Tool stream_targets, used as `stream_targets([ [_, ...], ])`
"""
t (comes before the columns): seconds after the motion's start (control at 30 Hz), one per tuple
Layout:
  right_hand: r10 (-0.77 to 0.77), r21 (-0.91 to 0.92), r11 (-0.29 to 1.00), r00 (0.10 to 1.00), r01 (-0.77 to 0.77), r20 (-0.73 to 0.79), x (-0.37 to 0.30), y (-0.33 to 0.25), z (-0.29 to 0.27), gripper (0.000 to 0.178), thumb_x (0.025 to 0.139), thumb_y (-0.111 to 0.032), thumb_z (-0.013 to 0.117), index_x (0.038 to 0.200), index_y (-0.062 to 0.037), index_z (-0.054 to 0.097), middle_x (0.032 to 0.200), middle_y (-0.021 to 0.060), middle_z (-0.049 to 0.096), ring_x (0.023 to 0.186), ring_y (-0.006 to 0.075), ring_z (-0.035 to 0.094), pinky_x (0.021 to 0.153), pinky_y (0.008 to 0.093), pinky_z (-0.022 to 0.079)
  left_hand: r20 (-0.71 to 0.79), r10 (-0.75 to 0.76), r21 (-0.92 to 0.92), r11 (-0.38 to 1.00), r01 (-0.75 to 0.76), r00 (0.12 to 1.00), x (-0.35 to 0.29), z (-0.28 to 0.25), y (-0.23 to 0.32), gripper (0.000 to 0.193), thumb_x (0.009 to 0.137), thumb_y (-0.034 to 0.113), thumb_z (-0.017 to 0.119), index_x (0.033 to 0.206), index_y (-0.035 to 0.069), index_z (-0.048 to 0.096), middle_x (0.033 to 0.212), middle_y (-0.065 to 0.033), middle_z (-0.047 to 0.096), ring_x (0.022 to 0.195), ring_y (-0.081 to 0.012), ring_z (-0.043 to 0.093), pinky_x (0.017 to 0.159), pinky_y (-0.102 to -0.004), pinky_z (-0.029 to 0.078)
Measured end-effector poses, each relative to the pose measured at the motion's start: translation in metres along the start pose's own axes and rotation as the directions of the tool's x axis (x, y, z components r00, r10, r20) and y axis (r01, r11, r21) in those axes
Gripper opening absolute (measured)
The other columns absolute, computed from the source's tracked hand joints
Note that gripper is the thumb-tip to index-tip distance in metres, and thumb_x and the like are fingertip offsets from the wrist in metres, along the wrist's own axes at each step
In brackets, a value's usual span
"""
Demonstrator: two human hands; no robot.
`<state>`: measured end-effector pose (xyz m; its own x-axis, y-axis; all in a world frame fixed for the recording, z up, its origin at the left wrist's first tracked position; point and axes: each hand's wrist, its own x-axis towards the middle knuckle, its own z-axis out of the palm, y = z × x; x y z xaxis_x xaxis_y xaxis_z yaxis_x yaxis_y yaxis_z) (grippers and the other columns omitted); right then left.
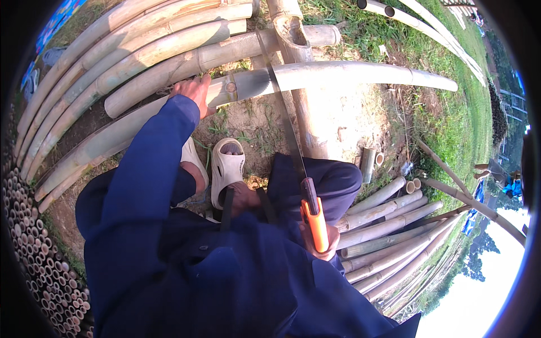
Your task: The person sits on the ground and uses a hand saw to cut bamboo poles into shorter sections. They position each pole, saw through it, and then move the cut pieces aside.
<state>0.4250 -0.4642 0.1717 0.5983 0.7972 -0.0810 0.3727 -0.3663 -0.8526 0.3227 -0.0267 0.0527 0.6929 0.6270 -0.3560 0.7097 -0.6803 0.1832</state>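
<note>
A long pale bamboo pole point(344, 74) lies crosswise in front of me, resting over an upright-running bamboo support point(309, 127). My left hand point(193, 93) is closed over this pole, left of the support, near one of its joints. In my right hand point(321, 239), beside my right knee, is the orange handle of a handsaw point(316, 225). Its long dark blade reaches away from me and crosses the pole close to the support. Whether the teeth have cut into the bamboo, I cannot tell. Part of my right hand is hidden behind the handle.
Several thick bamboo poles point(163, 55) lie side by side at the far left. Cut lengths point(389, 225) are piled at my right, near short offcuts point(367, 164). Stacked bamboo ends point(42, 248) fill the lower left. My sandalled foot point(228, 169) is below the pole. A person point(499, 174) is at far right.
</note>
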Motion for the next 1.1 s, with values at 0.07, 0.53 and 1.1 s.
stream_targets([
  [0.07, 0.079, 0.06, 0.995, 0.995, -0.076, -0.061, 0.03, 0.005, 0.02, 0.035, 0.088, -0.006, 0.075, 0.123, 0.0015, 0.07, 0.109, 0.0196, 0.076, 0.1, 0.0244, 0.076, 0.087, 0.0316, 0.057, 0.02, -0.003, 0.022, 1.0, 0.003, 1.0, 0.0, 0.003, 0.007, 0.081, 0.072, 0.041, 0.09, 0.135, 0.005, 0.053, 0.125, -0.0192, 0.067, 0.119, -0.0368, 0.065, 0.102, -0.0527, 0.047],
  [0.53, 0.165, -0.049, 0.986, 0.984, -0.162, 0.064, 0.049, -0.019, 0.012, 0.025, 0.091, -0.005, 0.074, 0.114, 0.0025, 0.073, 0.089, 0.0091, 0.076, 0.079, 0.0159, 0.073, 0.074, 0.0282, 0.054, 0.131, -0.078, 0.015, 0.997, 0.077, 0.988, 0.001, -0.025, 0.02, 0.082, 0.073, 0.041, 0.089, 0.137, 0.005, 0.052, 0.122, -0.0231, 0.069, 0.118, -0.04, 0.065, 0.104, -0.0524, 0.046],
  [1.1, 0.09, 0.048, 0.995, 0.995, -0.091, 0.039, 0.06, 0.01, 0.042, 0.013, 0.089, -0.006, 0.076, 0.097, 0.0024, 0.069, 0.07, 0.0097, 0.066, 0.059, 0.018, 0.061, 0.06, 0.0318, 0.05, 0.068, -0.018, 0.007, 1.0, 0.018, 0.998, 0.0, -0.012, 0.003, 0.09, 0.072, 0.05, 0.086, 0.142, 0.006, 0.052, 0.129, -0.0244, 0.066, 0.121, -0.041, 0.063, 0.108, -0.0542, 0.043],
])
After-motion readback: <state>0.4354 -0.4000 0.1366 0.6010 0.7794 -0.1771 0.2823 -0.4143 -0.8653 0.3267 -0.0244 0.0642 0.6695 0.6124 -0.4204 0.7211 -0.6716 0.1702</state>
